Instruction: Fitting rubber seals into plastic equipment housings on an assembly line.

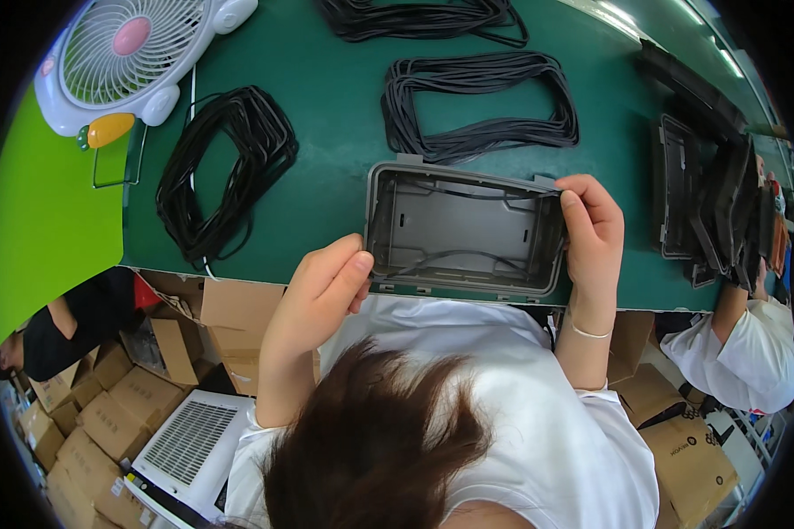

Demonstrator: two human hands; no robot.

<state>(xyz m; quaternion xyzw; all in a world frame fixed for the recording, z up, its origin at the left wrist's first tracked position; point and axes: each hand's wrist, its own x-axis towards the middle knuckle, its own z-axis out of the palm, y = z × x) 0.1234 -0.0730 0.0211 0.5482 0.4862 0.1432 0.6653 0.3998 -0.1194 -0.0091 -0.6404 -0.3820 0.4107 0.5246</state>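
Note:
Between my hands is a dark grey rectangular plastic case, its open side facing up, near the front edge of the green table. A black cord or rubber seal curves loosely inside it along both long sides. My left hand pinches the case's left wall near the lower corner. With thumb and fingers my right hand grips the upper right corner, by a small latch tab. Just beyond the case lies a flat rectangular coil of black cord.
More black cord coils lie at the left and far edge. A white fan stands far left. Dark plastic cases are piled at the right, near a co-worker in a white shirt. Cardboard boxes sit below left.

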